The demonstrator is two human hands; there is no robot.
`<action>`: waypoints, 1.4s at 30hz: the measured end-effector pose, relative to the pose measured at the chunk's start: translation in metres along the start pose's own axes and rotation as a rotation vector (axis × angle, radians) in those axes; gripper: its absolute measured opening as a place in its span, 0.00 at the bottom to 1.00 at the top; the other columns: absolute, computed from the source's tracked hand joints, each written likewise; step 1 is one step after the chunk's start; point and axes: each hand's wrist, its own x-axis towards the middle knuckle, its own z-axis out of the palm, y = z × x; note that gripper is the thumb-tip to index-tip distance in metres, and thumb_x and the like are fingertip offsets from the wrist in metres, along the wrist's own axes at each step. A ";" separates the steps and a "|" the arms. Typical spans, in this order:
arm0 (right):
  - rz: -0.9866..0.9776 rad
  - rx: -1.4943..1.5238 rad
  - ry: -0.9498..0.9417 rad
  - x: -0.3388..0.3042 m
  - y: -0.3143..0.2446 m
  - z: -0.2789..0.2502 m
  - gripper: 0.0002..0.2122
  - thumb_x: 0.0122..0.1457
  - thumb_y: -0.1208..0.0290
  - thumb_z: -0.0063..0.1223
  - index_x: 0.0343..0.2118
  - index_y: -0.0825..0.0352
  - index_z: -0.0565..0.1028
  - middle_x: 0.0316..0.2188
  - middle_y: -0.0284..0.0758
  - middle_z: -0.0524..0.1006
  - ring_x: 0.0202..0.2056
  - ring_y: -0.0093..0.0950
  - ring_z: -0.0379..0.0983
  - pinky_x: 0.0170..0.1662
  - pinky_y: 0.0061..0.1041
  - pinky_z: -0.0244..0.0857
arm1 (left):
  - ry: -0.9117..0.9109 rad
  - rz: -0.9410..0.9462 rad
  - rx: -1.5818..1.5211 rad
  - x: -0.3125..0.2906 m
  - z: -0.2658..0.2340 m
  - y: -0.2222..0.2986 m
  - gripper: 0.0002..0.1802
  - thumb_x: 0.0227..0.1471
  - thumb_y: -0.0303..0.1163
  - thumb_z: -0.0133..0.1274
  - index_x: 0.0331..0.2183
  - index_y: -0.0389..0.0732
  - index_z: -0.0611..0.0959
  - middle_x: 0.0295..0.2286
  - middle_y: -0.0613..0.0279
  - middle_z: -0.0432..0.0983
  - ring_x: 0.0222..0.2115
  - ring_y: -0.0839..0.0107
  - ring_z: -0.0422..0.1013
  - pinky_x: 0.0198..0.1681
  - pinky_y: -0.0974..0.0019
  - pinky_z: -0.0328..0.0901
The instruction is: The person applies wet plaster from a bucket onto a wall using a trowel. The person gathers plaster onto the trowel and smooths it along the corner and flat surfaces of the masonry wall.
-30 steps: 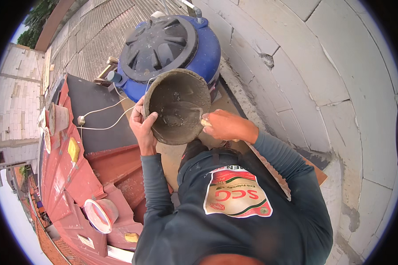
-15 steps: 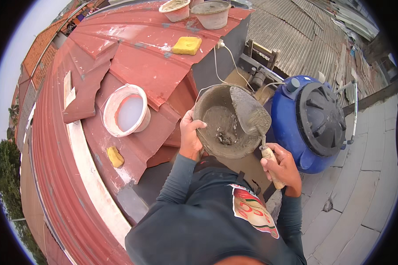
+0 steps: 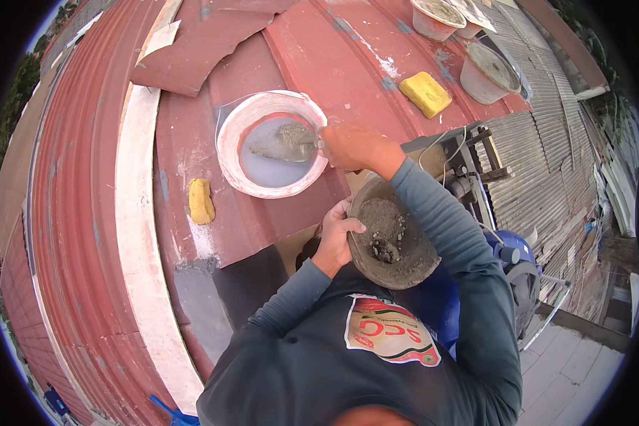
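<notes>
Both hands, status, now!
Left hand: closed on the rim of the grey mortar bucket.
Right hand: closed, holding the trowel.

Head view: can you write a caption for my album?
Right hand holds trowel at mouth of whitish bucket; left hand grips grey bucket.

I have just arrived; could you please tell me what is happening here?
The right hand holds a trowel inside a white bucket of cloudy liquid on the red metal roof. The left hand grips the rim of a grey bucket with crumbly mortar in it. Two yellow sponges lie on the roof.
</notes>
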 end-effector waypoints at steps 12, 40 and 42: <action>-0.313 -0.120 -0.086 0.108 0.045 0.014 0.16 0.49 0.66 0.57 0.36 0.73 0.83 0.35 0.51 0.82 0.37 0.46 0.80 0.45 0.40 0.71 | 0.234 0.339 -0.023 -0.077 0.008 -0.022 0.15 0.31 0.09 0.51 0.25 0.36 0.75 0.56 0.52 0.70 0.51 0.64 0.71 0.53 0.64 0.67; -0.714 -0.723 0.372 -0.144 -0.014 0.007 0.12 0.52 0.70 0.58 0.38 0.70 0.77 0.31 0.43 0.79 0.34 0.36 0.79 0.33 0.35 0.69 | 0.398 0.844 -0.059 -0.164 -0.028 0.026 0.17 0.37 0.10 0.47 0.35 0.34 0.73 0.37 0.50 0.77 0.38 0.59 0.77 0.48 0.55 0.73; -0.753 -0.767 0.519 -0.154 -0.020 0.029 0.11 0.50 0.68 0.58 0.32 0.70 0.77 0.26 0.39 0.78 0.29 0.38 0.78 0.32 0.35 0.69 | 0.406 0.850 0.007 -0.167 -0.021 0.022 0.18 0.37 0.10 0.47 0.35 0.33 0.74 0.38 0.50 0.78 0.39 0.59 0.77 0.48 0.56 0.73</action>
